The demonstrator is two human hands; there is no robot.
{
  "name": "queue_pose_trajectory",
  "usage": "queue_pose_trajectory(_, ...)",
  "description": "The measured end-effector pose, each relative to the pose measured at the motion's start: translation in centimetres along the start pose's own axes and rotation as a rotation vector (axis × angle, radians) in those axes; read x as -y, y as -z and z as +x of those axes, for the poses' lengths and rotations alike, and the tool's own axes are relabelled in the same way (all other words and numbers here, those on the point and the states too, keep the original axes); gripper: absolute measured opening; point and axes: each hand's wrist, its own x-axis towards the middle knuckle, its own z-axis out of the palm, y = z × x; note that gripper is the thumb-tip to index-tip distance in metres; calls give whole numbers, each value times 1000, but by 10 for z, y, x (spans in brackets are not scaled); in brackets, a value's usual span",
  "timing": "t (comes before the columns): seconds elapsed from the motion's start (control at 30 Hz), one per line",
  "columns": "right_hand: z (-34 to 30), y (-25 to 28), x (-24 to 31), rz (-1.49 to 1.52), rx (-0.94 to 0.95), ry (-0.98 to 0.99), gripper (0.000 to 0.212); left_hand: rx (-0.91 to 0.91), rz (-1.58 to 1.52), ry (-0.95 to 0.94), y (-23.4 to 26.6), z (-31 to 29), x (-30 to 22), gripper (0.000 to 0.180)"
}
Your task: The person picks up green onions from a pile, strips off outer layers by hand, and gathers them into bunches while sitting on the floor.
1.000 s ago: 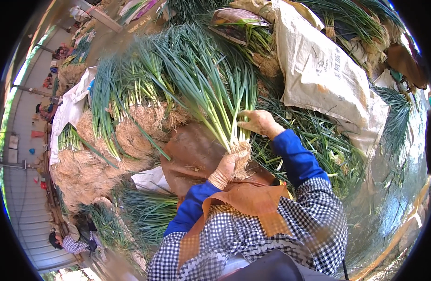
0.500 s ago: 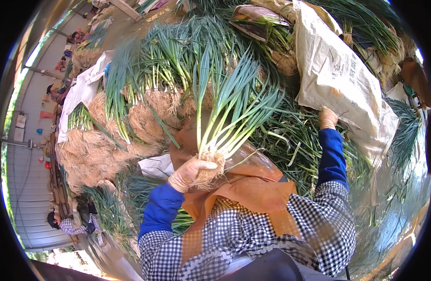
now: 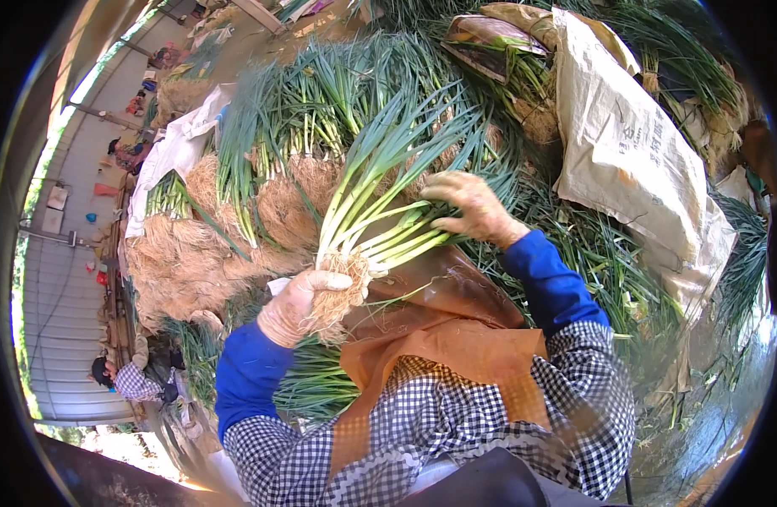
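Observation:
My left hand (image 3: pixel 294 308) is closed round the root end of a bunch of green onions (image 3: pixel 365 221). The bunch tilts up and to the right, with pale stalks fanning out and long green leaves. Fine tan roots (image 3: pixel 341 291) bulge past my thumb. At the right side of the bunch is my right hand (image 3: pixel 474 205), its thumb and fingers apart and nothing gripped between them; its fingertips are close to the stalks, and I cannot tell whether they touch. An orange-brown apron (image 3: pixel 443 334) covers my lap beneath.
Rooted green onions (image 3: pixel 308 131) lie in rows ahead and left, beside a heap of matted roots (image 3: pixel 190 270). Loose leaves (image 3: pixel 587 262) pile up at right, below a pale woven sack (image 3: pixel 629 160). Another person (image 3: pixel 135 380) is at far left.
My right hand has let go of the woven sack and come left to the bunch. My left hand has shifted slightly left and down with the green onions.

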Motion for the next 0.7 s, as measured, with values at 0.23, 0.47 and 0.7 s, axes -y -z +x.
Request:
queue_pose_trajectory(0.23,-110,-3,-137,-548,579,-424,15,-247,579,9,15,-99,-111,56)
queue_pose_trajectory(0.47,-151,92,-143,-250,536,-815,18,-18,1625,-196,43,-148,-197,55)
queue_pose_trajectory(0.7,87,42,86,149,332,438,42,52,1614,-160,24,-101,-204,45)
